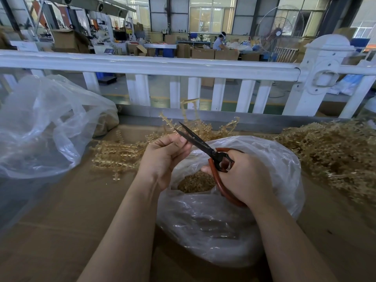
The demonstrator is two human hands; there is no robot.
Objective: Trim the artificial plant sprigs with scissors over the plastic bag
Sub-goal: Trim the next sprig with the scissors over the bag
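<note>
Two sprig heaps flank the plastic bag.

- The right hand covers most of the scissors' red handle loops.
- The sprig pinched by the left hand's fingers is mostly hidden behind them.
- The heap of sprigs runs off the right edge.
- The crumpled bag is cut by the left edge, its contents blurred.
- The distant worker is too small to make out.
</note>
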